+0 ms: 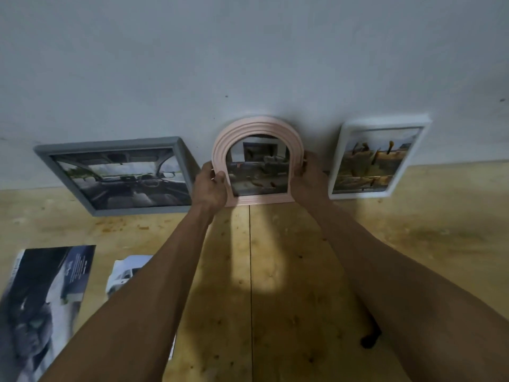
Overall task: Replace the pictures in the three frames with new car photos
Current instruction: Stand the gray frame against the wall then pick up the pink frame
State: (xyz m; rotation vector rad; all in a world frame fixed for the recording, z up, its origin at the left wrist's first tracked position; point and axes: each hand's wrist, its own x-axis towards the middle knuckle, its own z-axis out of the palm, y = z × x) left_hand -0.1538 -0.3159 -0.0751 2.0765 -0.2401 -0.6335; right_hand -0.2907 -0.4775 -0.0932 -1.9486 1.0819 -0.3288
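Three picture frames stand in a row on a wooden tabletop [289, 271], leaning against a pale grey wall [248, 51]. The middle one, a pink arched frame [257, 128], holds a blurred picture whose subject I cannot make out. The left hand [210, 186] grips its left edge, thumb curled over the front of the moulding and fingers wrapped behind; the right hand [309, 172] holds the right edge, fingers curled round the rim, their tips hidden behind it. To the left, just beside that hand, a grey rectangular frame [110, 143] holds a photo of a car interior with dashboard and steering wheel. To the right, a white rectangular frame [385, 121] holds a picture in yellow-brown tones, too blurred to identify.

On the near left of the tabletop lies a dark printed sheet [41, 299], and next to it a white car photo [126, 274], partly hidden by the left forearm. A seam runs down the wood between the arms
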